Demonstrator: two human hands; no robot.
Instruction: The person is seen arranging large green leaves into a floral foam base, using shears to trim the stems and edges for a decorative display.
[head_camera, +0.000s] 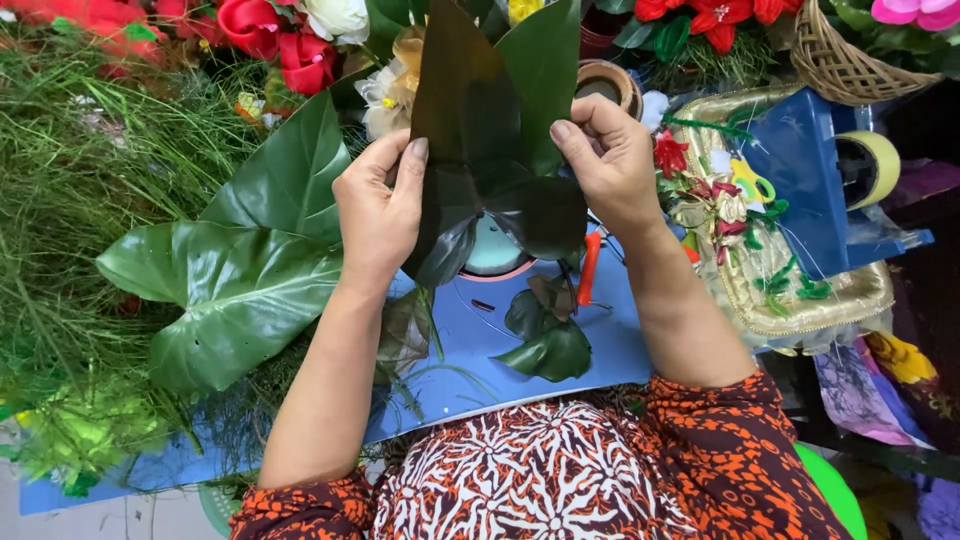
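Surface: blue board (470, 350) under your hands | left hand (378, 212), right hand (607, 160): both pinch dark leaf (480, 140) | big green leaves (240, 270) crowd left | gold tray (850, 295) crowds right

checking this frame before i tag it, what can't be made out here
Head view only:
- Round teal thing: mostly hidden behind the dark leaf held by the left hand and right hand.
- Orange-handled tool: its working end is covered by leaf and right wrist.
- Wicker basket: cut off by the top edge.
- Tape roll: partly behind the blue stool.
- Small holes in the big light green leaf: too small to judge.
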